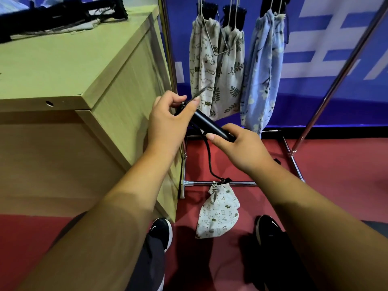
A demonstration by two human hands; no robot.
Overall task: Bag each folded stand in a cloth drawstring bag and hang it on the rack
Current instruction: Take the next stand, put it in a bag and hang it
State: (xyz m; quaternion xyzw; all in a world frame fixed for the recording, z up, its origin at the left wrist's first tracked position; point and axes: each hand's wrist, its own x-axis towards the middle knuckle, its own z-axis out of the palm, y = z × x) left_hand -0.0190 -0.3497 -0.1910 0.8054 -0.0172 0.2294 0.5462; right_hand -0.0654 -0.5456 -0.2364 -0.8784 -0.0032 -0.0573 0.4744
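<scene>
- both hands are on a black folded stand (210,124) right in the middle of the shot; it's tilted, top end toward 10 o'clock, bottom end toward 4 o'clock
- left hand (170,120) pinches the upper end between thumb and fingers; a thin grey bit pokes out past the fingertips toward 1 o'clock, too blurry to tell what it is
- right hand (241,148) is wrapped around the lower end, thumb lying along the tube
- a dark braided cord (210,162) drops from the stand toward 6 o'clock; a small cat-print bag (218,215) dangles from it between the two black shoes (161,232), just in front of the rack's bottom bar
- up at 12 o'clock three filled bags hang on the metal rack (336,80): another cat-print one (201,66), a leaf-print one (231,74) touching it, and a blue floral one (262,72) off toward 1 o'clock; black stand tops stick out of all three
- wooden cabinet (63,80) fills the 9 o'clock side; more black stands (63,15) and some cloth lie on top of it at 11 o'clock
- red floor, blue wall behind
</scene>
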